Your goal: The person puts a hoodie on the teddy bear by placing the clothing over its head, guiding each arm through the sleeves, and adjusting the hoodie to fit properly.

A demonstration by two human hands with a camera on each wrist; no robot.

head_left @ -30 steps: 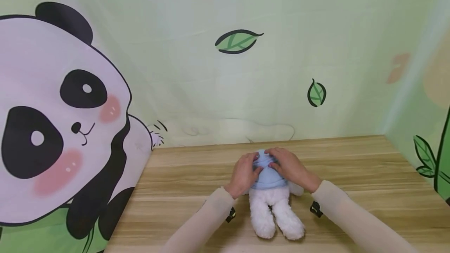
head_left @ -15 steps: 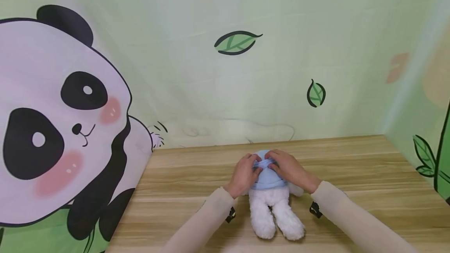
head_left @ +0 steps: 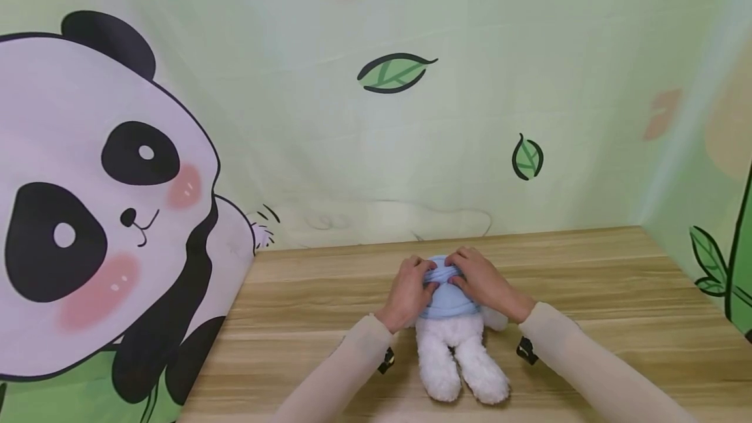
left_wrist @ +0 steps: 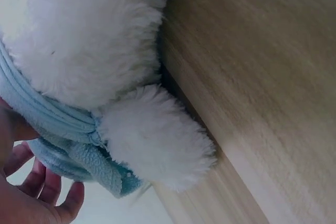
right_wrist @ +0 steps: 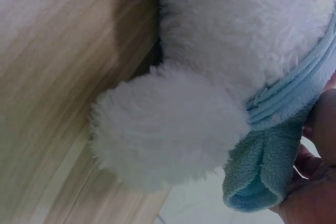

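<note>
A fluffy white plush toy lies on the wooden table, legs toward me. A small light-blue garment covers its upper body, bunched into folds across the upper part. My left hand pinches the bunched cloth on its left side, thumb below and fingers above. On the opposite side my right hand pinches the same folds. The left wrist view shows a white arm beside a hanging blue sleeve. In the right wrist view, an empty blue sleeve hangs beside the other arm. The toy's head is hidden.
The wood-grain table meets a pale green cloth backdrop at its back edge. A large panda is printed on the left side, and printed leaves show on the back.
The blue cloth between my hands has bunched into tighter folds. Both hands stay at the garment's sides with only slight finger movement; the toy's legs have hardly moved.
</note>
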